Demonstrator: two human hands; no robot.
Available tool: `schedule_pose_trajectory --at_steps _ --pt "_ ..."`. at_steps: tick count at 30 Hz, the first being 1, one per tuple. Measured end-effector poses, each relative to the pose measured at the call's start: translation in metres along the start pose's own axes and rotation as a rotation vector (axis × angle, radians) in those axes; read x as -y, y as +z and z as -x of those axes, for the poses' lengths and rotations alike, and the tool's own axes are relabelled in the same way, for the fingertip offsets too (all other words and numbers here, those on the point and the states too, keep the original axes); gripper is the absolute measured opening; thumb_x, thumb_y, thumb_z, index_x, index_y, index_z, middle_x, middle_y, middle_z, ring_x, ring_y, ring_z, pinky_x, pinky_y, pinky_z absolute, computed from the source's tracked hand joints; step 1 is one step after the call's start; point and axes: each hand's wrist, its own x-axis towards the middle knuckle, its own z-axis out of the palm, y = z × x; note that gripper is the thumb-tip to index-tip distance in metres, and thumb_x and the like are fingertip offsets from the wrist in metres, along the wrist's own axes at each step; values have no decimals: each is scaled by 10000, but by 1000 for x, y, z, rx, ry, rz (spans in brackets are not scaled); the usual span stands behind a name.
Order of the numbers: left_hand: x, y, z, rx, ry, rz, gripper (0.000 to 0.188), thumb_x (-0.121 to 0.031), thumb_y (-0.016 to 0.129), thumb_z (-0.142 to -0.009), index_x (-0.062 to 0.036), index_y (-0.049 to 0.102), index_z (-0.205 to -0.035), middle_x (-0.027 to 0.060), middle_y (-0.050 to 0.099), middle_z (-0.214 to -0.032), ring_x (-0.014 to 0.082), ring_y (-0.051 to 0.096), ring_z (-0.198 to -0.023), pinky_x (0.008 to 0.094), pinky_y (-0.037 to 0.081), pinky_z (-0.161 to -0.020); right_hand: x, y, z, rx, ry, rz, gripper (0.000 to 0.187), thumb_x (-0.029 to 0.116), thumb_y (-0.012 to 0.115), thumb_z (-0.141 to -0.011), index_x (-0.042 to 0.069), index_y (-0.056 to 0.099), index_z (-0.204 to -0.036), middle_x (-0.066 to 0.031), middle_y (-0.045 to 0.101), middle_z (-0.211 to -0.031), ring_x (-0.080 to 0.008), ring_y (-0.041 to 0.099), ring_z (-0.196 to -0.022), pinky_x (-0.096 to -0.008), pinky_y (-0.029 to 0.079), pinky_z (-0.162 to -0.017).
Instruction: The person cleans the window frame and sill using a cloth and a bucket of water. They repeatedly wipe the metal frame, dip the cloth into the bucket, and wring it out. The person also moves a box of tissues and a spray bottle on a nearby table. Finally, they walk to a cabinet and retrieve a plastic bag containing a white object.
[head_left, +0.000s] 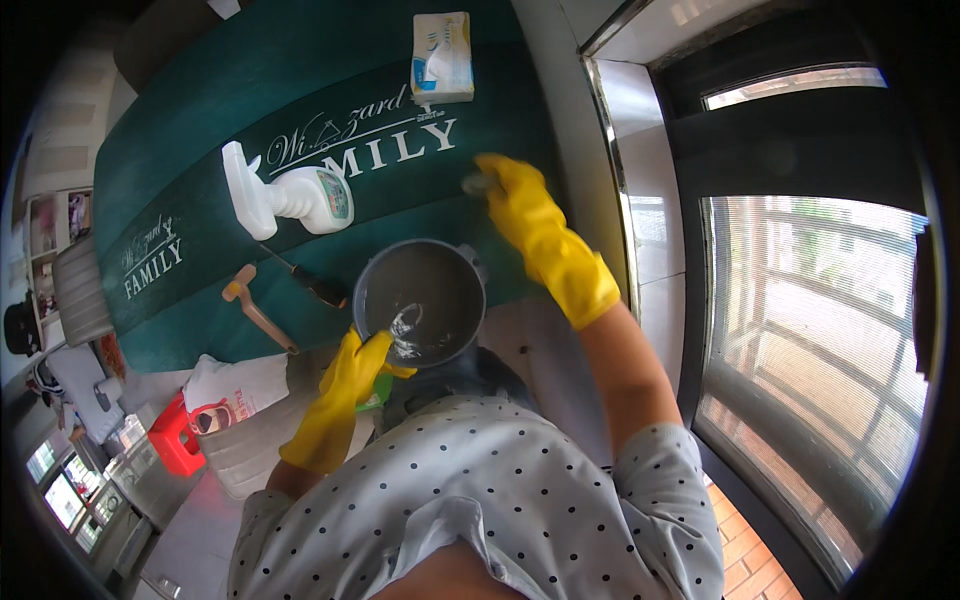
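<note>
A round grey pot (pixel 440 275) stands close to my body at the near edge of the table, its inside facing up with a shiny wet-looking patch. My left hand (pixel 358 372), in a yellow rubber glove, grips the pot's near-left rim. To the right of the pot and farther away, my right hand (pixel 517 198), also gloved in yellow, is over the table with its fingers closed. A small greyish thing (pixel 475 184) shows at those fingertips, too blurred to name.
A white spray bottle (pixel 290 198) lies left of the pot, with a screwdriver (pixel 318 287) and a small hammer (pixel 258 308) nearer. A tissue pack (pixel 441 58) is at the far side of the green-covered table (pixel 200 110). A red stool (pixel 177 436) stands at the left; a window (pixel 800 320) is right.
</note>
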Motion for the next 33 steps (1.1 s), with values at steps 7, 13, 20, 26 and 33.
schedule_pose_trajectory --at_steps 7,13,20,26,33 --pt "56 -38 7 -2 338 -230 481 -207 577 -983 27 468 -1389 232 627 -1241 324 720 -948 369 590 -809 -36 52 7 196 -293 451 250 65 630 -894 147 747 -1098 -110 691 -1204 -314 632 -1142 -397 503 -986" --pt "8 6 -14 -18 86 97 406 -206 566 -989 22 510 -1320 228 709 -1071 336 746 -836 374 593 -770 -13 -23 132 532 135 536 218 155 770 -807 126 771 -1023 -117 686 -1180 -318 651 -1095 -376 530 -955" --pt "1 39 -89 215 209 135 367 -181 537 -1001 7 524 -1315 238 715 -1029 354 736 -833 398 602 -769 50 -63 141 30 131 -146 353 -25 726 -821 66 689 -1160 -167 665 -1164 -333 656 -1072 -369 530 -943" --pt "-15 73 -112 234 295 149 340 -148 501 -998 6 534 -1299 239 715 -955 342 726 -752 400 601 -668 5 17 51 62 406 -656 316 116 629 -937 73 649 -1250 -174 628 -1244 -336 619 -1163 -385 504 -1001" --pt "1 63 -124 301 232 139 397 -205 536 -1012 -36 491 -1369 231 706 -1030 348 730 -810 415 599 -699 -60 79 14 309 -246 695 459 224 504 -1002 228 489 -1460 -149 415 -1552 -356 493 -1355 -415 458 -1093"
